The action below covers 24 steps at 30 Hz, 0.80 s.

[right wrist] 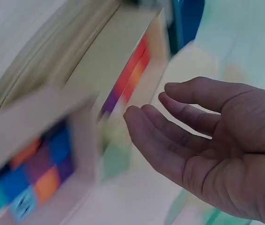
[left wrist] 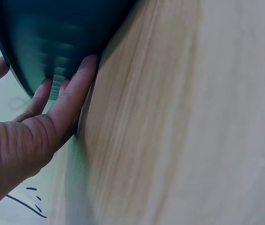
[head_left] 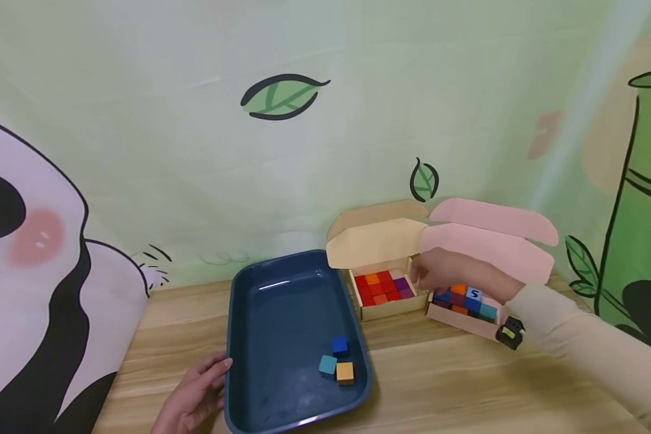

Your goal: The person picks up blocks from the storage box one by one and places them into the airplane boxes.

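Note:
In the head view my left hand (head_left: 195, 392) rests by the left side of a dark blue tray (head_left: 282, 313). Close up, its fingers (left wrist: 71, 101) touch the tray's outer wall low down near the table. Inside the tray lie a blue cube (head_left: 339, 345), a light-blue cube (head_left: 328, 365) and a yellow-orange cube (head_left: 345, 373). My right hand (head_left: 439, 269) hovers above the inner sides of two lidded boxes. Its fingers bend loosely with nothing between them in the right wrist view. Red, orange and purple cubes (head_left: 380, 286) fill the cream box (head_left: 396, 307).
A pink box (head_left: 461, 323) beside it holds blue, orange, maroon and teal cubes, one marked 5. Both raised lids, cream (head_left: 380, 244) and pink (head_left: 493, 241), lean toward a printed cloth backdrop (head_left: 195, 150). The wooden table (head_left: 412, 386) runs along the front.

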Motion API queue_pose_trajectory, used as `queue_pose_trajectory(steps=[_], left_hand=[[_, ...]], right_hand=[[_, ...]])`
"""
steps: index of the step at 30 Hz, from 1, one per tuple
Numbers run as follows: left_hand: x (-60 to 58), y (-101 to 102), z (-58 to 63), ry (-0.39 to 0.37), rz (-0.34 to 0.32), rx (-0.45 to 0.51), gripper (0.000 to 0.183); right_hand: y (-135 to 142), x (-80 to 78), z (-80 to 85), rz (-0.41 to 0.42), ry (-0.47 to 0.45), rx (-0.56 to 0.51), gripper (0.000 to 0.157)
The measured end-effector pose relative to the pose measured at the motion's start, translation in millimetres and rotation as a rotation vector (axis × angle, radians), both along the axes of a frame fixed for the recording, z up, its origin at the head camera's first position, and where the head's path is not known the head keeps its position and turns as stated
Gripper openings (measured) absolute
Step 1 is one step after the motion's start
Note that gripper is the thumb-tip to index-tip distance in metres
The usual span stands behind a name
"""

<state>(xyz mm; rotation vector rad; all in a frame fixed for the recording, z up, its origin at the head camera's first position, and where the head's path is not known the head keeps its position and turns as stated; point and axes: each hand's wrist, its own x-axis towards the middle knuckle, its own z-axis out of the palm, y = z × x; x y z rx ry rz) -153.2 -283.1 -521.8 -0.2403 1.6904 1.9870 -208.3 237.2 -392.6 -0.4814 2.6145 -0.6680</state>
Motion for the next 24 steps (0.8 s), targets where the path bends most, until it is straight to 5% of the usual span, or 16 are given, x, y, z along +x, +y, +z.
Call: queue_pose_trajectory(steps=[5,9,12,18,24], left_hand=[[0.2,-2.0,1.0,-0.003,-0.002,-0.028,0.068],[-1.0,-1.8,0.9,0.005,-0.014,-0.026,0.07],[-2.3,-1.0,1.8,0.015,-0.03,-0.018,0.068],[-3.6,-1.1,1.8,-0.007,-0.015,-0.033,0.07],[-4.1,1.2,3.3,-0.014,-0.03,-0.035,0.072]], right_hand=[[-65.8,13.1,-0.4,0.202,0.141,0.003,0.01],[-111.5,24.9,-3.0,0.277,0.131,-0.018,0.014],[-139.1,27.2,-4.2,0.254,0.038,-0.007,0.019],[-181.0,23.8,-13.2,0.139,0.003,0.076,0.032],[-200.3,23.8,-23.6,0.006,-0.078,0.275,0.03]])
